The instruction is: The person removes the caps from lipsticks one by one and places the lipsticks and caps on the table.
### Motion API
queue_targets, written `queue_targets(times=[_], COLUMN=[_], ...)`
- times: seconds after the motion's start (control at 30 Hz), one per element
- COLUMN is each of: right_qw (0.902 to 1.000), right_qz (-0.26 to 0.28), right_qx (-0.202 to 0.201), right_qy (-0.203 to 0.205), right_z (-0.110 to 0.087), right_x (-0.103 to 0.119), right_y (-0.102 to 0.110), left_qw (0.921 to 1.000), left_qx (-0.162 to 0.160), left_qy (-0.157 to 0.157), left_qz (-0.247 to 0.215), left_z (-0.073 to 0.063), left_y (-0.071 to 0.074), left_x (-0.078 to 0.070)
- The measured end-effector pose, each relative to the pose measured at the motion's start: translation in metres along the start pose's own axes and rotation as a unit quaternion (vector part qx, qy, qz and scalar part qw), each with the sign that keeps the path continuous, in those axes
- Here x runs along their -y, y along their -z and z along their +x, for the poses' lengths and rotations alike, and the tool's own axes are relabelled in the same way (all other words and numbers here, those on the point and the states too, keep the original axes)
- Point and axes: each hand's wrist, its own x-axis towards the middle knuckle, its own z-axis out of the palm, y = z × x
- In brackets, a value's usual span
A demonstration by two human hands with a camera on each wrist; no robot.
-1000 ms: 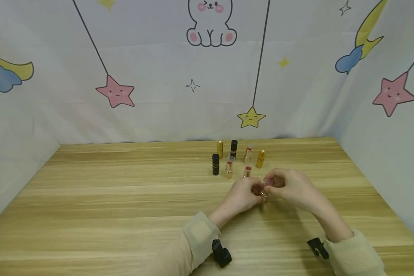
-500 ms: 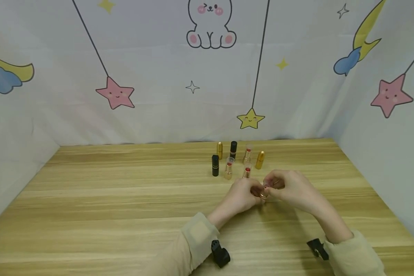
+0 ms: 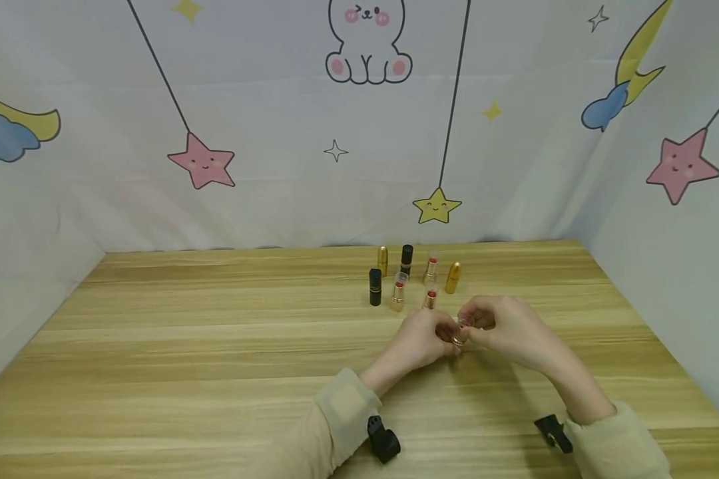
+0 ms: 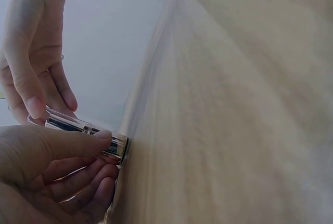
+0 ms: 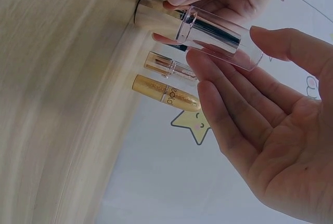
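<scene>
On the wooden table, a lipstick [image 5: 156, 13] with a shiny gold base stands upright under a clear cap [image 5: 223, 34]. My left hand [image 3: 422, 338] pinches its base between thumb and fingers, low against the tabletop. Above it, my right hand [image 3: 515, 330] holds the clear cap by its upper end, thumb on one side and fingertips on the other. The cap sits over the lipstick's inner tube. In the left wrist view, the left thumb [image 4: 78, 145] lies along the lipstick and the right hand [image 4: 39, 52] reaches down from above.
Just behind the hands stand several other lipsticks: a black one [image 3: 375, 287], a black one with a paler band [image 3: 406, 261], gold bullet-shaped ones such as the right-hand one [image 3: 453, 278], and clear-capped ones like the front one [image 3: 398, 293]. A printed cloth [image 3: 275, 199] hangs behind the table.
</scene>
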Motion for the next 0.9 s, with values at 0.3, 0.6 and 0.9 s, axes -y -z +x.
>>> queue_targets(times=[0.3,0.6,0.9], right_qw=[1.0,1.0,0.9994], right_qz=[-0.003,-0.003,0.027], right_qx=[-0.005,-0.006,-0.018], right_qy=[0.006,0.007,-0.014], right_z=[-0.003,-0.005,-0.009], right_x=[0.004,0.006,0.013], right_y=[0.001,0.002,0.005], left_qw=[0.9998,0.9993,0.9925], left_qx=[0.012,0.022,0.022], left_qy=[0.011,0.02,0.064], left_qz=[-0.009,-0.022,-0.102], left_z=[-0.002,-0.002,-0.006], left_y=[0.001,0.001,0.01], left_x=[-0.002,-0.001,-0.005])
